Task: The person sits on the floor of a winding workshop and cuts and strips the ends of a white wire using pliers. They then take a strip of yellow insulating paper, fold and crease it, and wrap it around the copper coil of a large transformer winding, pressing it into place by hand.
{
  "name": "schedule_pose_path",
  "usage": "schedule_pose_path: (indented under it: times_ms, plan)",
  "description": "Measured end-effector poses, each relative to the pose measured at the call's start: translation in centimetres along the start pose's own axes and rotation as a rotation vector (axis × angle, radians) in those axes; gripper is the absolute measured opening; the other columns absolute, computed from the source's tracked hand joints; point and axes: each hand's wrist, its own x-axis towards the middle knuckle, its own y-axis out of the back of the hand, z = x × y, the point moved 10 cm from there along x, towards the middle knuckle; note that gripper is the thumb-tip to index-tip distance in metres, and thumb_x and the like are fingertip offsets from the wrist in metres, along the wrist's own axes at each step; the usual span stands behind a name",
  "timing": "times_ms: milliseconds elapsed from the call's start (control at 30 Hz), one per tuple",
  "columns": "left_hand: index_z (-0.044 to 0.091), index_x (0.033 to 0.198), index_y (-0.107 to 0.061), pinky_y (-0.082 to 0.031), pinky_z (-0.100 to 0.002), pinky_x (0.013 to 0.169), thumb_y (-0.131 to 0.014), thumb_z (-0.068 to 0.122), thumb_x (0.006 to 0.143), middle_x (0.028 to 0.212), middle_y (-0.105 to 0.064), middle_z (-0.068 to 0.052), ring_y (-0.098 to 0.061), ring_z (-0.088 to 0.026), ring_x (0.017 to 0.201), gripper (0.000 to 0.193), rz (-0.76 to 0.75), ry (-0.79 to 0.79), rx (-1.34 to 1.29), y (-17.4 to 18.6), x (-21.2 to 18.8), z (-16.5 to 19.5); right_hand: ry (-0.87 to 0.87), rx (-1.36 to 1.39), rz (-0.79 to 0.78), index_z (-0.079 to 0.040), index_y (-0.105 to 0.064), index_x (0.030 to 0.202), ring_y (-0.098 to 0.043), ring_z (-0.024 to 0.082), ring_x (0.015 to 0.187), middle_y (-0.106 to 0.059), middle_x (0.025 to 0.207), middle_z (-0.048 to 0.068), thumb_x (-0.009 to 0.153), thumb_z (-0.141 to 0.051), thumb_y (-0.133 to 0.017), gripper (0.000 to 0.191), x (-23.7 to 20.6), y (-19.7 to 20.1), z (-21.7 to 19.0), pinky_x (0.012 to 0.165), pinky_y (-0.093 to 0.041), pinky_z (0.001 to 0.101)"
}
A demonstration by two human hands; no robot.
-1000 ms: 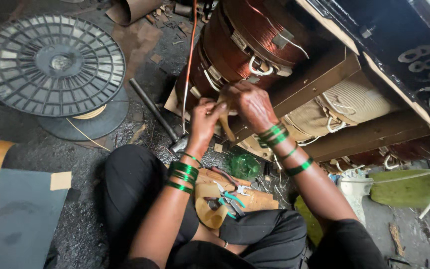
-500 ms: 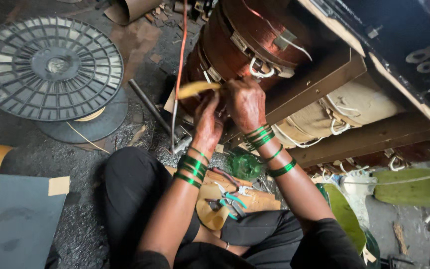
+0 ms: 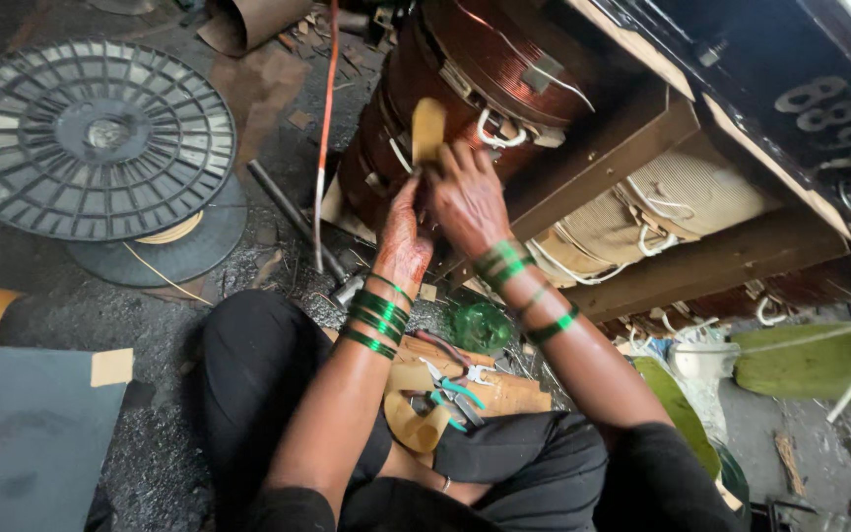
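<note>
Since half a second ago our hands have lifted the tan strip of insulating paper (image 3: 428,128) from lying crosswise to standing upright against the copper-wound coil (image 3: 465,69). Our left hand (image 3: 404,232) pinches its lower end; our right hand (image 3: 465,197) closes beside it. We judge the strip light, bendable and easily creased, best gripped near the base.

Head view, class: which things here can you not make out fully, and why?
- Tan strip: lower end hidden behind the right hand and left hand.
- Copper coil: top cut off by the upper edge.
- Pliers on the lap: tips too small to tell.
</note>
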Motion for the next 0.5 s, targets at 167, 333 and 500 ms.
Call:
schedule_pose_path:
  times_ms: [167, 333, 500]
  plan:
    - [0.009, 0.120, -0.067, -0.054, -0.035, 0.098, -0.061, 0.023, 0.096, 0.119, -0.070, -0.005, -0.065, -0.019, 0.109, 0.029, -0.201, 0.112, -0.298, -2.5, -2.4, -1.9, -0.108, 0.095, -0.078, -0.008, -0.073, 0.074, -0.057, 0.029, 0.109, -0.069, 0.098, 0.008, 0.077, -0.021, -0.064, 0.016, 1.4, -1.8, 0.3, 0.091, -0.044, 0.0435]
    - [0.010, 0.121, -0.065, -0.052, -0.035, 0.077, -0.061, 0.016, 0.097, 0.110, -0.066, -0.001, -0.058, -0.015, 0.086, 0.025, -0.013, -0.318, 0.451, -0.3, -3.8, 3.3, -0.112, 0.104, 0.026, -0.009, -0.072, 0.076, -0.057, 0.032, 0.104, -0.071, 0.090, 0.009, 0.075, -0.023, -0.068, 0.015, 1.5, -0.7, 0.4, 0.091, -0.045, 0.0468]
    - [-0.001, 0.102, -0.071, -0.047, -0.029, 0.081, -0.072, 0.013, 0.106, 0.098, -0.061, -0.005, -0.054, -0.010, 0.092, 0.014, -0.259, -0.724, 1.033, -1.6, -5.4, 7.6, -0.111, 0.162, 0.040, -0.007, -0.067, 0.090, -0.057, 0.033, 0.102, -0.068, 0.091, 0.011, 0.079, -0.018, -0.070, 0.016, 0.5, 0.0, 0.9, 0.089, -0.045, 0.0462]
